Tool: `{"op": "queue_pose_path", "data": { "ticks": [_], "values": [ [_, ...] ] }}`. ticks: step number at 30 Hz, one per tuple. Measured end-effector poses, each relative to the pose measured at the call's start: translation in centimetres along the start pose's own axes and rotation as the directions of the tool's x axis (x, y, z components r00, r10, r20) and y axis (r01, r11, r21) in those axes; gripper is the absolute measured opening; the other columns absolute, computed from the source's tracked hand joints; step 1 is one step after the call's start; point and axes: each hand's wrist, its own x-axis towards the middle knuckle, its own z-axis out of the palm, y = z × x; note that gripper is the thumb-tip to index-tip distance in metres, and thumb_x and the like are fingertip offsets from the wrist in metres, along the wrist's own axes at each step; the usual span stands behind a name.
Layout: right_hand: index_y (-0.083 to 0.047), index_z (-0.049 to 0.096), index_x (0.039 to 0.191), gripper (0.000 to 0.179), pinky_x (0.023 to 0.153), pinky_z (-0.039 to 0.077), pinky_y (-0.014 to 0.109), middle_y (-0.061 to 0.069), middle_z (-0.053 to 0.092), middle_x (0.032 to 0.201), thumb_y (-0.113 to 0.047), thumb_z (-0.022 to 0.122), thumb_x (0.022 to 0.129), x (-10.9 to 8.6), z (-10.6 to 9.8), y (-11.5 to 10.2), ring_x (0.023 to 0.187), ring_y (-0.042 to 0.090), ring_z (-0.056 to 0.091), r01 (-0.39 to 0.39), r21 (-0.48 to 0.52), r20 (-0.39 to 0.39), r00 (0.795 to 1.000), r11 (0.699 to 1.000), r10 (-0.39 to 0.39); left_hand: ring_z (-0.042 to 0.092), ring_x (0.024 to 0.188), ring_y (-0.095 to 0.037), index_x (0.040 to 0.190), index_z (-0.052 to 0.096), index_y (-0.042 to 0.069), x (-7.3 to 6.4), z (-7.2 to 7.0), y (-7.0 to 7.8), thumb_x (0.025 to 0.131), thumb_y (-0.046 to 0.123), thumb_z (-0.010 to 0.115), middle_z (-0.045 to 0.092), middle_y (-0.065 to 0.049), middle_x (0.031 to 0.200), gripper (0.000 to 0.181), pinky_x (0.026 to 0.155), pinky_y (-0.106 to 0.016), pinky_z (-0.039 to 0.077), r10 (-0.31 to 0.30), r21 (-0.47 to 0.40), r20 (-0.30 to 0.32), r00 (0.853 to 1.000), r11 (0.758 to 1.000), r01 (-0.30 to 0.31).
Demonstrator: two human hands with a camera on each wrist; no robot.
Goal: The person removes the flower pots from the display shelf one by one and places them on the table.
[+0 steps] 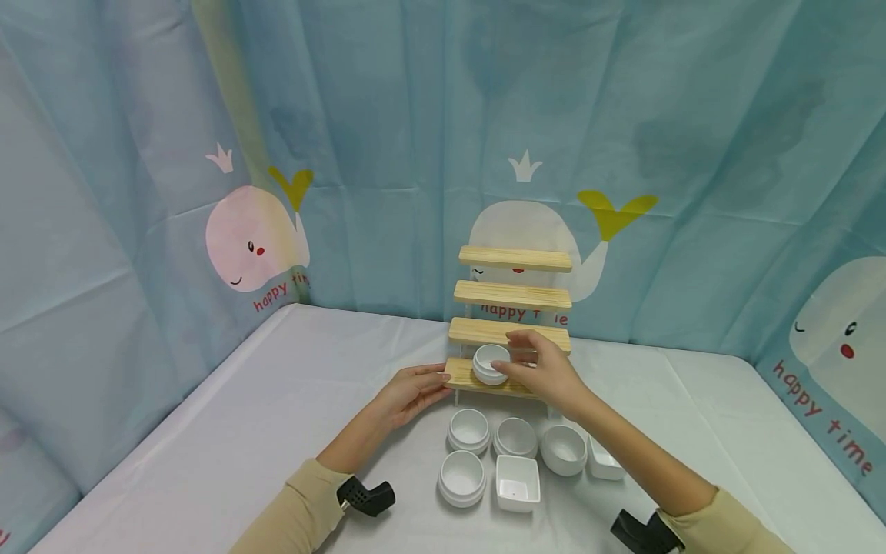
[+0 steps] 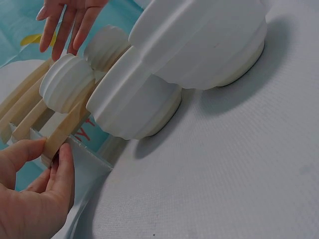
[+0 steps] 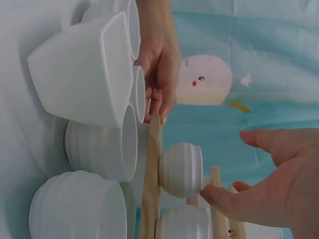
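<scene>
A tiered wooden display stand [image 1: 510, 331] with white supports stands at the back of the table. My left hand [image 1: 411, 394] pinches the left end of its lowest shelf [image 2: 67, 129] between thumb and fingers. A small ribbed white bowl [image 1: 490, 365] sits upright on that shelf. Close beside it is my right hand [image 1: 547, 373], fingers spread and loosely bent, not wrapped round the bowl. In the right wrist view, a fingertip is at or near the bowl's rim. Another white bowl [image 3: 184, 222] stands on the same shelf, hidden behind my right hand in the head view.
In front of the stand, several white bowls stand on the white tablecloth [image 1: 228, 438]: round ones [image 1: 461, 477] and square ones [image 1: 517, 492]. One square bowl [image 1: 605, 462] is partly behind my right forearm. A blue curtain [image 1: 388, 154] with whale prints hangs behind.
</scene>
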Motion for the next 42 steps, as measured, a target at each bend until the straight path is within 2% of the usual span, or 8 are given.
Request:
{"op": "queue_pose_path", "data": {
  "ticks": [8,14,23,36,42],
  "values": [
    [0.006,0.049,0.149,0.062,0.116,0.05,0.057,0.029,0.052,0.152,-0.021,0.075,0.1,0.9,0.6,-0.2,0.14,0.048,0.052,-0.048,-0.036,-0.011,0.999,0.998,0.048,0.069,0.108,-0.018,0.153,0.037,-0.019,0.0,0.0,0.0,0.106,-0.004,0.055,0.052,-0.035,0.146,0.052,0.1,-0.026,0.061,0.009,0.0,0.014,1.0,1.0,-0.009],
    [0.004,0.049,0.15,0.065,0.117,0.048,0.059,0.033,0.052,0.15,-0.024,0.076,0.099,1.2,1.3,-0.3,0.139,0.05,0.051,-0.075,-0.065,-0.02,0.997,0.995,0.073,0.069,0.105,-0.015,0.153,0.037,-0.019,-0.2,0.2,0.1,0.107,-0.004,0.055,0.056,-0.03,0.141,0.051,0.098,-0.023,0.061,0.005,-0.007,0.009,1.0,1.0,-0.005],
    [0.009,0.048,0.148,0.064,0.119,0.047,0.058,0.034,0.051,0.151,-0.018,0.077,0.097,1.5,1.9,0.1,0.139,0.052,0.05,-0.055,-0.066,-0.026,0.998,0.996,0.054,0.069,0.105,-0.016,0.153,0.037,-0.019,-0.3,0.3,0.3,0.107,-0.004,0.054,0.054,-0.033,0.144,0.051,0.097,-0.023,0.062,0.0,-0.012,0.002,1.0,1.0,0.0],
    [0.014,0.052,0.141,0.06,0.108,0.056,0.055,0.034,0.058,0.142,-0.015,0.079,0.096,1.9,2.7,0.2,0.126,0.048,0.06,-0.035,-0.134,-0.061,0.998,0.99,0.027,0.069,0.105,-0.015,0.153,0.036,-0.019,-0.2,0.1,0.1,0.107,-0.004,0.054,0.055,-0.031,0.143,0.051,0.097,-0.023,0.062,0.005,-0.011,0.015,1.0,1.0,-0.005],
    [0.014,0.054,0.139,0.059,0.099,0.06,0.05,0.033,0.061,0.137,-0.013,0.08,0.094,2.0,3.2,0.2,0.119,0.043,0.063,-0.031,-0.161,-0.072,0.997,0.986,0.019,0.069,0.106,-0.015,0.153,0.036,-0.019,-0.2,0.1,0.1,0.107,-0.004,0.054,0.053,-0.033,0.146,0.052,0.097,-0.023,0.062,0.002,-0.01,0.012,1.0,1.0,-0.002]
  ]
}}
